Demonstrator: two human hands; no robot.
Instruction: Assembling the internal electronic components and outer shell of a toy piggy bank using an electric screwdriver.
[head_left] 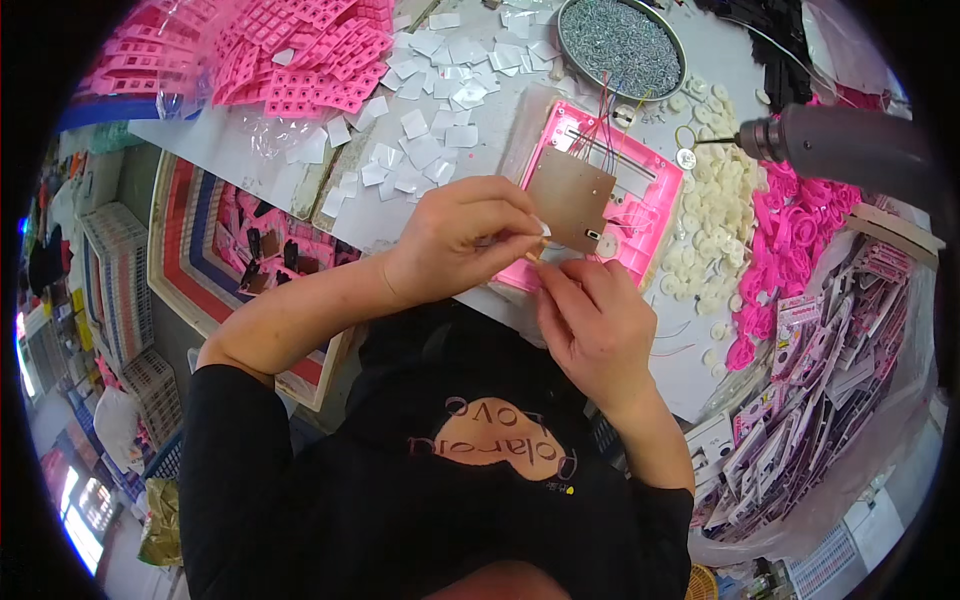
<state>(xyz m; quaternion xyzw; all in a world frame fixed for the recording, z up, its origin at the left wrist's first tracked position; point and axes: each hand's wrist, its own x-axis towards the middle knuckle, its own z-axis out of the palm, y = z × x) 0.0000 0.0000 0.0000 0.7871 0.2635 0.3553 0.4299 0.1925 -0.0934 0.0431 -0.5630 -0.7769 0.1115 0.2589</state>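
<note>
A pink plastic housing (655, 222) lies at a slant on the table in front of me. A brown circuit board (568, 200) sits inside it, with thin coloured wires (606, 118) running out at the far side. My left hand (468, 238) is over the housing's near left corner, thumb and fingers pinched together. Close to it, the fingertips of my right hand (598, 322) are also pinched at the near edge. Between the two sets of fingertips is a small tan and white piece (541, 243), too small to name. The fingers partly hide that corner.
A round dish of screws (620, 48) stands beyond the housing. At right hangs a grey power screwdriver (830, 145), above cream round parts (712, 235) and pink loops (800, 225). White squares (425, 150) and pink grid-like parts (320, 55) lie far left. A bag of printed cards (820, 400) stands near right.
</note>
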